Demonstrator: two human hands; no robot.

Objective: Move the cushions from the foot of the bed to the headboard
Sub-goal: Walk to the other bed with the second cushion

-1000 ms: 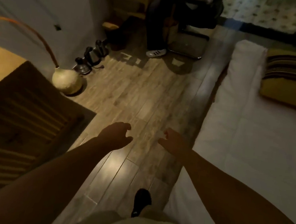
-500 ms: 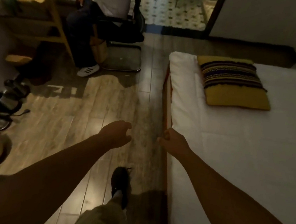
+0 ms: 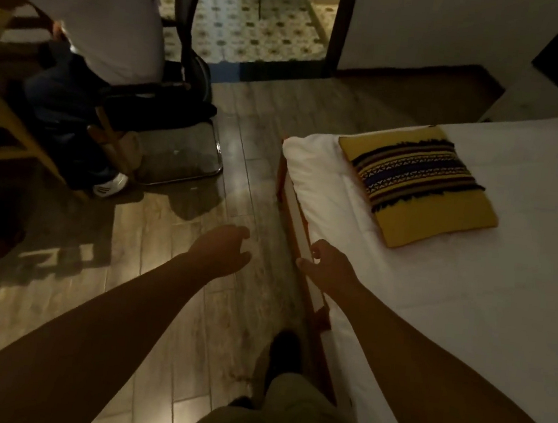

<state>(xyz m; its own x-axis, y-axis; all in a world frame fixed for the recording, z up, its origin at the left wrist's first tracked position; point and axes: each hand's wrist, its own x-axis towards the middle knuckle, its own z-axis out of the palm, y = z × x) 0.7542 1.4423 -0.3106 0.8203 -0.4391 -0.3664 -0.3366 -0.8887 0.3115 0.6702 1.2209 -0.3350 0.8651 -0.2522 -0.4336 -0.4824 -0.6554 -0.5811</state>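
A yellow cushion (image 3: 418, 184) with a dark striped woven band lies flat near the corner of the white bed (image 3: 519, 305). My left hand (image 3: 222, 250) hangs over the wooden floor with fingers loosely curled and nothing in it. My right hand (image 3: 328, 264) is over the bed's near edge, fingers apart and empty, about an arm's reach short of the cushion. Both forearms stretch forward from the bottom of the view. The headboard is out of sight.
A person in a white shirt (image 3: 95, 13) sits on a chair (image 3: 182, 73) at a wooden desk (image 3: 0, 133) to the left. A patterned tile floor (image 3: 255, 26) shows through a doorway ahead. A white side table (image 3: 544, 98) stands at the far right. My foot (image 3: 285, 350) is on the floorboards.
The view has swung right and moved forward along the bed. The cushion is now closer and more central; the lamp and rug on the left are gone. Both hands stay empty.
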